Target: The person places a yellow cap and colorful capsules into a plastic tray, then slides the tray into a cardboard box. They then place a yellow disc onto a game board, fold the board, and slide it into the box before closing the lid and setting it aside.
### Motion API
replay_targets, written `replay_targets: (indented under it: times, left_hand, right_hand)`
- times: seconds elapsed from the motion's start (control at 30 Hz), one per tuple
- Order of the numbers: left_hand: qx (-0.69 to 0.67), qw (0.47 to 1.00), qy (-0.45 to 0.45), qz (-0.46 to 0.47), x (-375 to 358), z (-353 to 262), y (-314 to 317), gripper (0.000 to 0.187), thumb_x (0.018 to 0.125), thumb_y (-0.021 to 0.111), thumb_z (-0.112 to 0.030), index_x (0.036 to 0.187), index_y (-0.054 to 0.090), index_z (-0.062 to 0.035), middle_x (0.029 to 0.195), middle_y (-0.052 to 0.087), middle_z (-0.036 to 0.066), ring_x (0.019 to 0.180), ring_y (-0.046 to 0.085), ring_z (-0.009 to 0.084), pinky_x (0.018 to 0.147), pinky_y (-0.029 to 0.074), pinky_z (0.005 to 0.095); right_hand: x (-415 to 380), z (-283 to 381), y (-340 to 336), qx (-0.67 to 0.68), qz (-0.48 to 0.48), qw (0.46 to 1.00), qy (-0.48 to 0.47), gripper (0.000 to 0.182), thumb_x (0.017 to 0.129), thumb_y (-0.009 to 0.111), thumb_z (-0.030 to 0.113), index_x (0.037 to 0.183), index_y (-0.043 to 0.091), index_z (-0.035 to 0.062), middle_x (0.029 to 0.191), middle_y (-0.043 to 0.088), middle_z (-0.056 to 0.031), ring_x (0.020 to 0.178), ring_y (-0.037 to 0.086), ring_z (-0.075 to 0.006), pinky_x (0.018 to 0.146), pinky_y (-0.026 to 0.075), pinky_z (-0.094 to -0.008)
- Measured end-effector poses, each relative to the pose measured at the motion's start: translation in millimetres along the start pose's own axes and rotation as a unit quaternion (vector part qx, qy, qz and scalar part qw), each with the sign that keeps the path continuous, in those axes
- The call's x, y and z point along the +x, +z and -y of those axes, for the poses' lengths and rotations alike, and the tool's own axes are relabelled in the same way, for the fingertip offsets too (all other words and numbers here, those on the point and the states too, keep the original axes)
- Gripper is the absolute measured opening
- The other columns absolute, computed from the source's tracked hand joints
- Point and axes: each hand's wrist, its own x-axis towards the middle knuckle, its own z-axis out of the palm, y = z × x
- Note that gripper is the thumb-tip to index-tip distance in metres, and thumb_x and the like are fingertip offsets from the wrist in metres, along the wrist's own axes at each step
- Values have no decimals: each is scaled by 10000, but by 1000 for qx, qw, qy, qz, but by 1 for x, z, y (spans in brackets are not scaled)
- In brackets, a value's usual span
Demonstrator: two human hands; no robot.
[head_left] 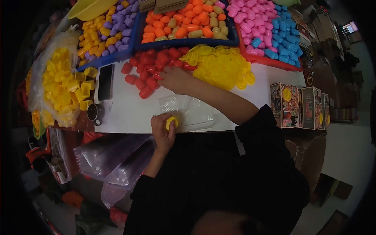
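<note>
My left hand (pixel 162 131) is closed around a yellow piece (pixel 171 123) near the front edge of the white table (pixel 129 113). My right hand (pixel 176 79) reaches across to the pile of red capsules (pixel 147 68), its fingertips at the pile's right side; whether they grip a capsule is too small to tell. Between my hands lies a clear plastic tray (pixel 192 111). Just right of the red pile spreads a heap of flat yellow discs (pixel 221 66).
Bins hold purple and orange-yellow (pixel 103 35), orange and tan (pixel 188 23), and pink and blue capsules (pixel 266 29). At left are a bag of yellow cups (pixel 62 84), a phone (pixel 105 82) and a dark cup (pixel 94 112). Printed boxes (pixel 288 103) stand right.
</note>
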Motion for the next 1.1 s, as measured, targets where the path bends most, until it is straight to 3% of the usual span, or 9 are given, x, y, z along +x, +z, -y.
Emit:
replay_targets:
  times: [0.23,0.37,0.4,0.5,0.57,0.7,0.77,1.0,1.1]
  left_hand:
    - [-33,999,-30,27,0,7,4,153,803,579,-75,944,558,-20,901,579,120,852,526,287,787,406,350]
    - [-49,997,-59,31,1,4,4,154,801,578,-77,944,556,-21,905,577,123,857,525,292,799,402,356]
    - [-45,997,-58,35,2,3,3,156,800,577,-74,945,555,-21,905,575,126,858,524,293,799,402,355]
    - [-36,997,-45,44,1,5,3,162,796,575,-68,950,552,-22,905,571,131,858,523,296,799,403,354]
    - [-30,998,-29,42,4,6,3,165,794,574,-65,953,550,-23,904,570,133,857,523,297,798,404,354]
    - [-30,997,-49,42,4,2,3,170,792,576,-64,955,549,-26,902,568,131,855,522,298,794,407,358]
    - [-28,998,-51,39,3,1,2,170,791,577,-63,955,549,-26,902,567,131,853,521,299,791,408,359]
    - [1,999,-33,43,4,0,0,168,788,578,-55,952,552,-26,900,563,131,834,516,301,775,409,363]
    - [-4,999,-31,44,4,0,2,166,788,579,-57,948,554,-23,895,561,133,820,514,301,763,409,363]
  right_hand:
    - [-28,-22,16,40,-39,997,50,239,720,590,71,958,580,71,1062,553,-111,991,525,-295,737,493,-387]
    - [-96,-71,-58,177,-334,897,229,153,766,586,125,872,520,37,850,573,-122,753,592,-257,619,482,-333]
    - [-122,-95,-70,137,-331,893,272,169,787,590,185,860,517,51,819,582,-135,737,594,-334,617,479,-405]
    - [-204,-164,-97,4,-190,836,514,230,811,597,244,939,547,60,849,636,-188,798,614,-354,637,487,-427]
    - [-244,-199,-102,-12,-137,811,568,262,784,619,247,976,560,80,859,639,-204,830,616,-362,658,488,-443]
    - [-250,-240,-98,-43,-94,830,547,293,750,632,229,1000,563,92,881,642,-194,840,617,-367,680,492,-456]
    - [-226,-245,-87,-53,-9,848,527,318,729,624,225,1014,569,94,912,648,-174,861,622,-359,722,498,-454]
    - [-214,-251,-98,-83,33,851,517,283,724,604,249,964,630,101,958,651,-142,905,625,-326,736,512,-440]
    - [-210,-226,-120,-151,158,844,490,219,734,594,240,900,662,116,958,663,-107,898,636,-289,688,525,-415]
